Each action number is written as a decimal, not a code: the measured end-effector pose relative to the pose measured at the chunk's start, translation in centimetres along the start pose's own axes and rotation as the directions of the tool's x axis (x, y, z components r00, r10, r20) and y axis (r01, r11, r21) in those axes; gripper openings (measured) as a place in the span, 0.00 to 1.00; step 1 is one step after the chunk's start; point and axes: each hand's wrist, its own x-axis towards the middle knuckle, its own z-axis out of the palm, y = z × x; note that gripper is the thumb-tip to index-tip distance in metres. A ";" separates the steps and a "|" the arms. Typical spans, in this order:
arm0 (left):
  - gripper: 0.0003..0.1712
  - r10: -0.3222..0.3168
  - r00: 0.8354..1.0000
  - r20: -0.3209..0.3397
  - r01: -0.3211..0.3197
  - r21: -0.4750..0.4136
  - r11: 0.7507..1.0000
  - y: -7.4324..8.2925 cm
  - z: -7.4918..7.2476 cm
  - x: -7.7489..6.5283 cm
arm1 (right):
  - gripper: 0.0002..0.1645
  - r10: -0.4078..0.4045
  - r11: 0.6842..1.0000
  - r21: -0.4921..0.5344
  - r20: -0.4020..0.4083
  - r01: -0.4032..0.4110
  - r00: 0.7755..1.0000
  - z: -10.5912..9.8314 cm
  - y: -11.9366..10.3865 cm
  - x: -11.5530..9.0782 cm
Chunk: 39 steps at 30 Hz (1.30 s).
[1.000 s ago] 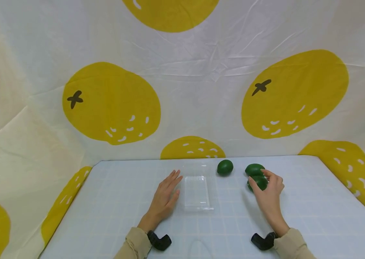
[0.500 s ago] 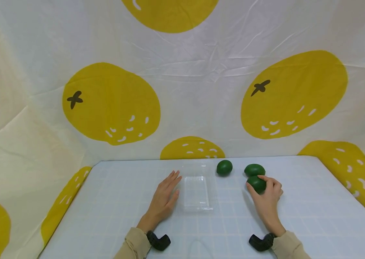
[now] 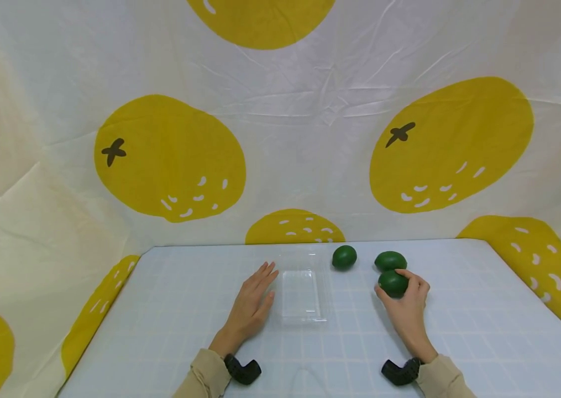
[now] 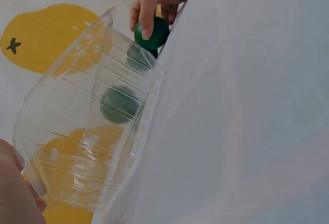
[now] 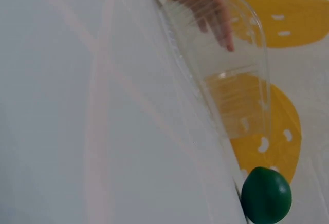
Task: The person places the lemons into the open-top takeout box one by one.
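Note:
My right hand (image 3: 409,309) pinches a dark green lime (image 3: 393,284) between thumb and fingers. Just behind it sits a second lime (image 3: 391,261), overlapping it in the head view. A third lime (image 3: 344,257) stands farther left, behind the container's right side. My left hand (image 3: 250,307) rests with straight fingers along the left side of a clear plastic container (image 3: 324,319). In the left wrist view, the fingers (image 4: 15,178) are right at the container's rim, and two limes show through its clear wall. From the right wrist, one lime (image 5: 266,196) is visible while my right hand is out of frame.
A pale checked cloth covers the table (image 3: 185,309). Behind and beside it hangs a white curtain (image 3: 305,138) printed with large yellow fruits. Black curved devices (image 3: 244,370) are strapped at both wrists, by the beige sleeves (image 3: 205,376).
My right hand's fingers have come down from beside the rear lime to grip the nearer one, shifting slightly left. The left hand and container have stayed put.

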 end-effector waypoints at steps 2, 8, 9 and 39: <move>0.26 -0.001 1.000 0.002 0.001 -0.001 1.000 0.0 -0.1 0.0 | 0.40 0.003 1.000 -0.002 0.001 -0.003 1.000 0.0 0.0 0.0; 0.26 -0.007 1.000 0.007 0.006 0.007 1.000 0.0 0.0 0.0 | 0.39 0.002 1.000 -0.013 0.006 -0.002 1.000 0.0 -0.1 -0.2; 0.26 -0.008 1.000 0.008 0.008 0.007 1.000 0.0 0.0 0.0 | 0.39 0.001 1.000 -0.015 0.008 -0.001 1.000 0.0 -0.2 -0.2; 0.25 0.008 1.000 -0.006 -0.008 0.023 1.000 0.2 -0.1 0.1 | 0.33 -0.005 0.990 0.141 0.027 0.001 1.000 0.1 -0.4 -0.7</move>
